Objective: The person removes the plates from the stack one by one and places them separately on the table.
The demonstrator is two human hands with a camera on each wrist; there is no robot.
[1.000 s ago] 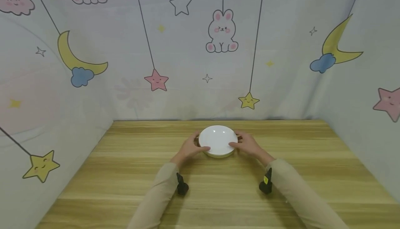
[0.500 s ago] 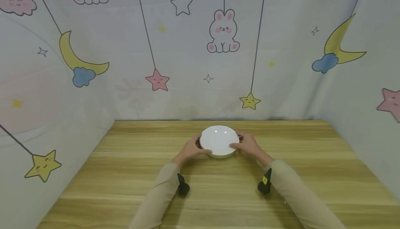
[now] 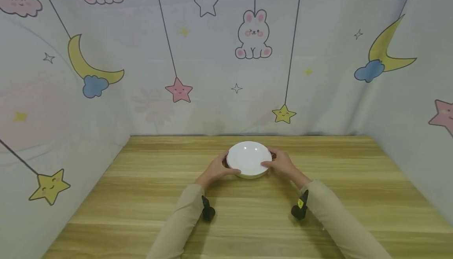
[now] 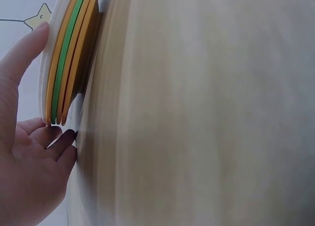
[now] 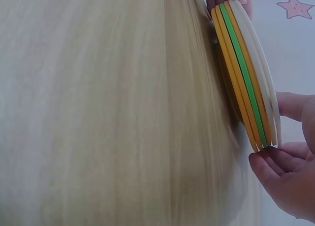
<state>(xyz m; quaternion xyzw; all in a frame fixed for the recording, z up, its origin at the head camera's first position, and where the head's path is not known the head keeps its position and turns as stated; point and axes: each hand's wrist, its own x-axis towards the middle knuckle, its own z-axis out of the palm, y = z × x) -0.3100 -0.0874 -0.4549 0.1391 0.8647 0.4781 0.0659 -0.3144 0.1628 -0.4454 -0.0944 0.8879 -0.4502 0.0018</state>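
Note:
A stack of nested round plates (image 3: 249, 157) sits near the back of the wooden table, a shiny white one uppermost. From the side, the stacked plates (image 5: 250, 83) show white, orange and green rims. My left hand (image 3: 216, 169) holds the stack's left side, its thumb on the white rim. On the opposite side, my right hand (image 3: 282, 165) grips the edge in the same way. In the left wrist view, the left hand's fingers (image 4: 49, 137) are beneath the rims. Whether the lowest plate touches the table I cannot tell.
The wooden table (image 3: 247, 219) reaches back to a fabric wall (image 3: 212, 62) printed with stars, moons and rabbits. More printed fabric stands along the left and right sides. A small black device (image 3: 208, 212) is worn at each wrist.
Both hands keep their hold on the stack of plates. The whole head view has shifted slightly, so everything appears a little farther right.

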